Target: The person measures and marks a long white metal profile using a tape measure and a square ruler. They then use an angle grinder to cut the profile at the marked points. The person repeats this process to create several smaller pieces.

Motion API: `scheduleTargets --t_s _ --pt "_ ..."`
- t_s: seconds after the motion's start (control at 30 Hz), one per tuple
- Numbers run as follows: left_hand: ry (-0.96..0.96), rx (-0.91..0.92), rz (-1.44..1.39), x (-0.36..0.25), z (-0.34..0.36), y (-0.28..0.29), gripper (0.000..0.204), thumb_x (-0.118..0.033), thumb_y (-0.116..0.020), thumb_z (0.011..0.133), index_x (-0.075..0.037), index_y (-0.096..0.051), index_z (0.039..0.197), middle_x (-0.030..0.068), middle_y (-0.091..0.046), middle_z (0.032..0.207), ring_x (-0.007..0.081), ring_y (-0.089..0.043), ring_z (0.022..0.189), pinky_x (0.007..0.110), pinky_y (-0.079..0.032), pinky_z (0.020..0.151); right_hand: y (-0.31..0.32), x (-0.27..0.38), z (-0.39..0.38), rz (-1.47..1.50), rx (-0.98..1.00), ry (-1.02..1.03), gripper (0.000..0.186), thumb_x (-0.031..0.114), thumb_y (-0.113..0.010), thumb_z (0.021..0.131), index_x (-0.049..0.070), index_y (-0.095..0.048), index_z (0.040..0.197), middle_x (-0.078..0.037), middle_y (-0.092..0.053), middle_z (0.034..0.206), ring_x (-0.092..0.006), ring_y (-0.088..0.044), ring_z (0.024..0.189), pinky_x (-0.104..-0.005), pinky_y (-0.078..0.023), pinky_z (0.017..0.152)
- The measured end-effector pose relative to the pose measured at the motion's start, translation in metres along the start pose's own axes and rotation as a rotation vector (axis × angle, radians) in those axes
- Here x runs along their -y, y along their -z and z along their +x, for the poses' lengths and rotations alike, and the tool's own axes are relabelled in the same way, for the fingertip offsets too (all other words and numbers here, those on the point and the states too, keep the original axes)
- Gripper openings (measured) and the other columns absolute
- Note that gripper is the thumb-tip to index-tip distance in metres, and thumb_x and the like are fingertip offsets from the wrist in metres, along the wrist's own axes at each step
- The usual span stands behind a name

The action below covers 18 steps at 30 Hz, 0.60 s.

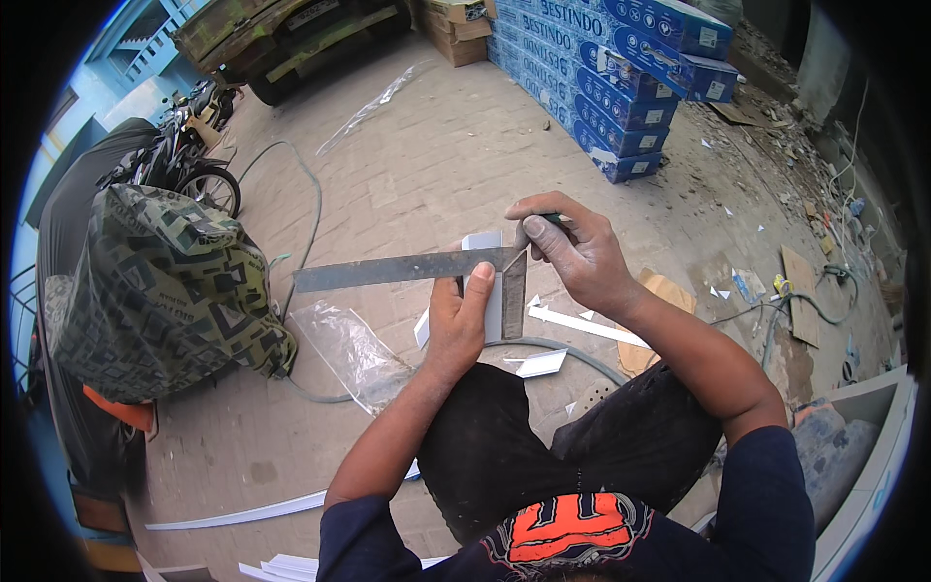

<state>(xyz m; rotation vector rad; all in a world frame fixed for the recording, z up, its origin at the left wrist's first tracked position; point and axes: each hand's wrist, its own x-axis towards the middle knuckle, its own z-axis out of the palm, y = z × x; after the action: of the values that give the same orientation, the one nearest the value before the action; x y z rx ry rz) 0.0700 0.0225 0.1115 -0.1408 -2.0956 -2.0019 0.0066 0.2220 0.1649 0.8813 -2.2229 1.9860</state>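
Observation:
My left hand [458,325] is closed around a white plastic strip [483,241] and a try square [383,271]. The thumb presses on the square's dark metal blade, which lies across the strip and reaches out to the left. Its thicker stock runs down along the strip's right side. Pinched in my right hand [579,260] is a thin pencil-like tool [517,258], its lower end close to the corner of the square. Fingers cover the tool's upper part, so its exact kind is unclear. Both hands are held above my knees.
White offcuts [541,364] and a long white strip [592,326] lie by my knees. A clear plastic bag [349,354] and a hose [318,204] are on the paving. Stacked blue boxes [621,112], a truck [291,39] and a patterned cover [165,291] stand around.

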Motion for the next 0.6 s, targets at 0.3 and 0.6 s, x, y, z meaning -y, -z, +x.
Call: scheduleTargets --t_s 0.3,0.6 --pt "0.476 0.287 -0.417 -0.013 0.008 0.016 0.053 -0.039 -0.058 0.113 0.004 -0.053 0.144 0.0149 -0.071 0.122 0.0181 -0.074 0.105 0.033 -0.063 0.089 0.02 -0.03 -0.001 -0.577 0.209 0.449 0.057 0.005 -0.081 0.089 0.015 -0.07 0.144 -0.01 -0.067 0.152 -0.0326 -0.059 0.144 -0.0478 -0.051 0.115" --pt "0.574 0.378 -0.346 -0.009 0.007 0.015 0.056 -0.039 -0.066 0.109 0.003 -0.052 0.144 0.0111 -0.066 0.123 0.0138 -0.07 0.102 0.03 -0.062 0.082 0.024 -0.032 0.002 -0.612 0.172 0.811 0.034 0.01 -0.084 0.084 0.021 -0.081 0.117 -0.004 -0.08 0.126 -0.0286 -0.077 0.113 -0.039 -0.061 0.09"
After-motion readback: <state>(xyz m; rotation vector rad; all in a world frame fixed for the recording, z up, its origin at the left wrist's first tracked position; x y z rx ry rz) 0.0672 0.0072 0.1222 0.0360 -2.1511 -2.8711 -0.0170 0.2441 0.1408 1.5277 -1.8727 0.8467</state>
